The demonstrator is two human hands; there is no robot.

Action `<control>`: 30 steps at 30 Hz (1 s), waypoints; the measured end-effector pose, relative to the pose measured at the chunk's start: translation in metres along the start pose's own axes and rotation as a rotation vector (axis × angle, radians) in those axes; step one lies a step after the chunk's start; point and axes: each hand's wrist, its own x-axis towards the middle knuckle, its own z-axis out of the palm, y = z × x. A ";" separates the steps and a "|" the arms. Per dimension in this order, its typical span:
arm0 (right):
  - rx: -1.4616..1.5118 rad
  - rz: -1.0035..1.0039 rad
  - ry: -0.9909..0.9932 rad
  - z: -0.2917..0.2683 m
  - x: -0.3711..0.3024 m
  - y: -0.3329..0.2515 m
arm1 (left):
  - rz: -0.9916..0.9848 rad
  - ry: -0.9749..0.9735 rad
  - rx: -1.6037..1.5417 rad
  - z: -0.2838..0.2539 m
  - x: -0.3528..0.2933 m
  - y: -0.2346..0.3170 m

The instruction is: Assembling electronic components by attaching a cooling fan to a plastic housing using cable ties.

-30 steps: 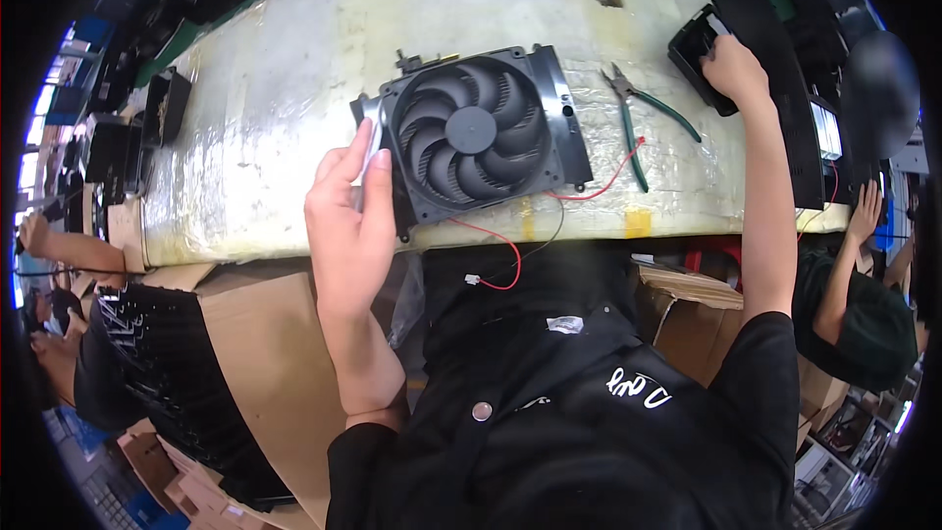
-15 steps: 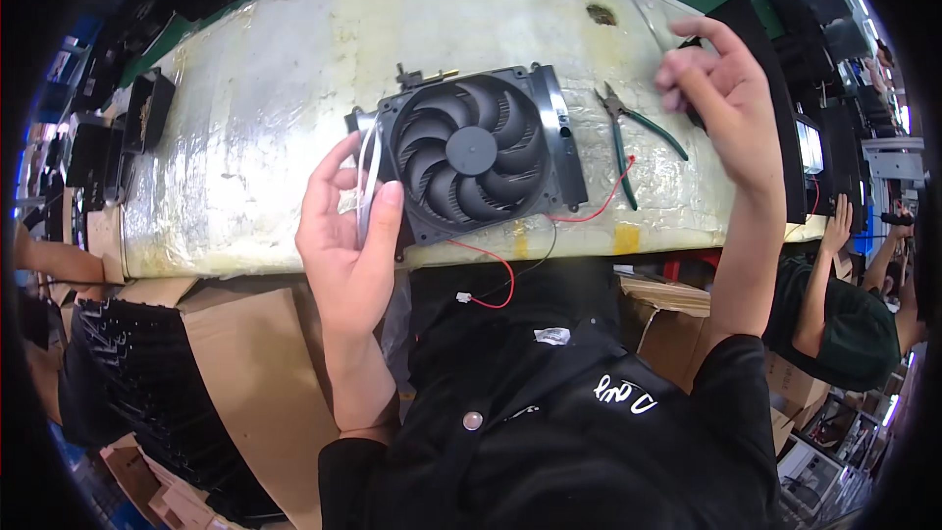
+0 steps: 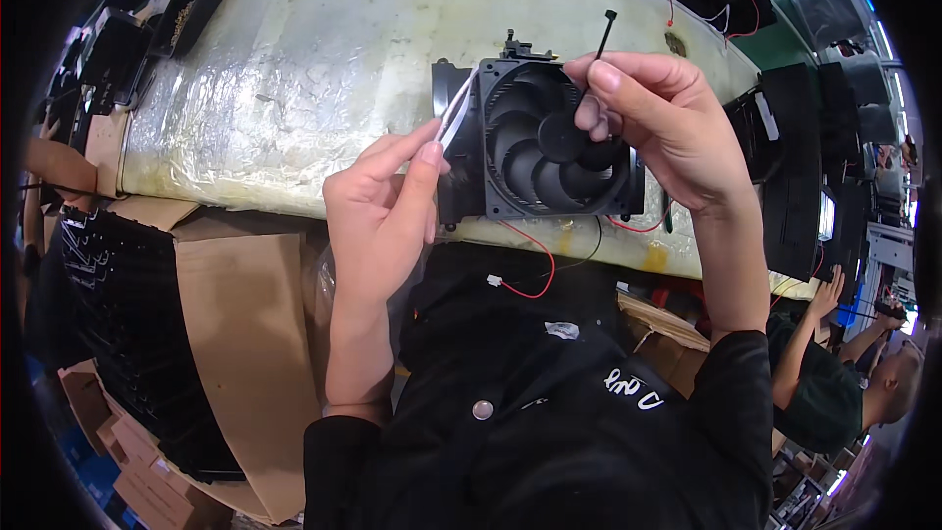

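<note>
A black cooling fan (image 3: 520, 152) in a square frame lies on the wrapped bench top, its blades facing up. At its left side my left hand (image 3: 378, 221) pinches white wires (image 3: 455, 110) between thumb and fingers. Above the fan's right part, my right hand (image 3: 682, 128) grips a black cable tie (image 3: 605, 37), whose small head end sticks up past the fingers. From the fan's near edge hangs a red wire (image 3: 547, 280) with a white connector (image 3: 495, 281). My right hand covers part of the blades.
A green handle end (image 3: 669, 220) shows by my right wrist. Black bins (image 3: 184, 15) stand at the far left, black housings (image 3: 785, 167) at the right. Cardboard boxes (image 3: 250, 334) sit below the bench's near edge. Another person's hand (image 3: 829, 291) is at the right.
My right hand has come left over the fan, and a cable tie now shows in it. My left hand has closed onto the white wires. The fan appears further right in view.
</note>
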 end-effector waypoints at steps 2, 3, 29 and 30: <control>-0.073 -0.034 0.075 0.014 0.007 0.001 | -0.025 -0.009 0.017 -0.003 -0.001 0.000; -0.144 -0.072 0.155 0.018 0.009 0.001 | -0.032 -0.001 0.014 -0.004 -0.002 0.001; -0.739 -0.149 -0.006 0.048 0.039 0.019 | -0.294 -0.153 -0.023 -0.021 0.009 0.021; -0.833 -0.253 -0.056 0.046 0.039 0.021 | -0.294 -0.151 -0.019 -0.023 0.010 0.024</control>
